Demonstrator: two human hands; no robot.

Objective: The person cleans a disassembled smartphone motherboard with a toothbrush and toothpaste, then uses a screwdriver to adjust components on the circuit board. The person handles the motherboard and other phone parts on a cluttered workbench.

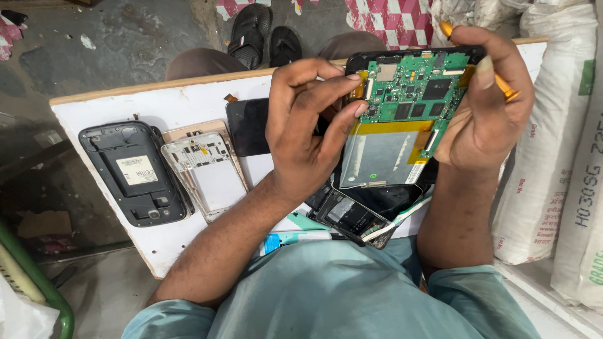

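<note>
A: What do I have closest to me?

B: My teal shirt (339, 295) fills the bottom of the view. Just past it, at the near edge of the tabletop (188, 103), a small blue and white tube (295, 239) lies on its side, and beside it a dark broken phone (352, 216) sits tilted, with a light green stick (408, 210) next to it.

A: And the hands?

B: My left hand (308, 125) is raised over the board, thumb and forefinger pinched narrow on a small part at the left edge of the green circuit board (418, 88). My right hand (490, 107) is wrapped around the right side of the opened tablet (402, 119), holding it up and tilted toward me, and an orange-handled tool (505, 88) is tucked in the same grip, sticking out above and behind the fingers.

A: Where is the tablet itself?

B: Held above the right part of the tabletop, back off, the silver battery (380, 157) with yellow tape showing below the circuit board.

A: What lies further out?

B: On the left, a black phone shell (135, 172) and just beside it a white phone frame (207, 169), both flat. A dark screen (248, 125) lies behind my left hand. Beyond the board, black sandals (264, 31) on the floor, and white sacks (559, 144) on the right
</note>
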